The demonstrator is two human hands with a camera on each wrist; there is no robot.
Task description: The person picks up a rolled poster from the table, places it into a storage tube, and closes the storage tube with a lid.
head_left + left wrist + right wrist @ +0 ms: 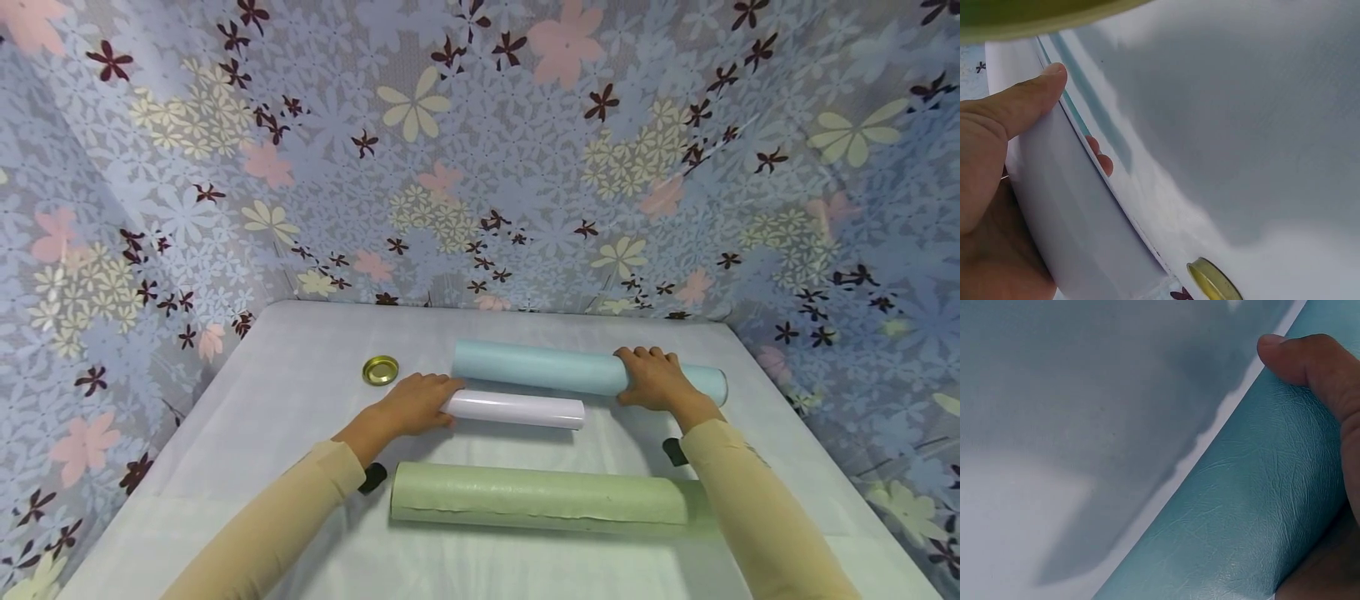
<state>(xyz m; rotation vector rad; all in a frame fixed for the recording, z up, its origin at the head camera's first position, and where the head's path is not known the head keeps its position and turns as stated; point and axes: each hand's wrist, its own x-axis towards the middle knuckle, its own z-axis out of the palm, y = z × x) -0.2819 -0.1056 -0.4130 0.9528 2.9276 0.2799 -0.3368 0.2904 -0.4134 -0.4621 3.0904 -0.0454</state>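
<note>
While a left hand (416,406) is gripping the left end of a white roll (517,409), thumb on one side and fingertips showing on the other, a right hand (652,379) is curling its fingers and thumb round a light blue roll (536,365), towards its right end. The blue roll is lying nearest the far edge of a white-covered table (300,350), with the white roll just in front. Closer to the near side, a green roll (540,496) is lying crosswise, the right sleeve (757,500) hiding its right end. Towards the far left corner, a round gold lid (380,370) is resting apart from the rolls. Small dark objects (372,477) are showing beside the wrists. Flowered fabric (480,167) is hanging beyond the far, left and right edges. Altogether, three rolls, one lid and two dark objects are showing.
</note>
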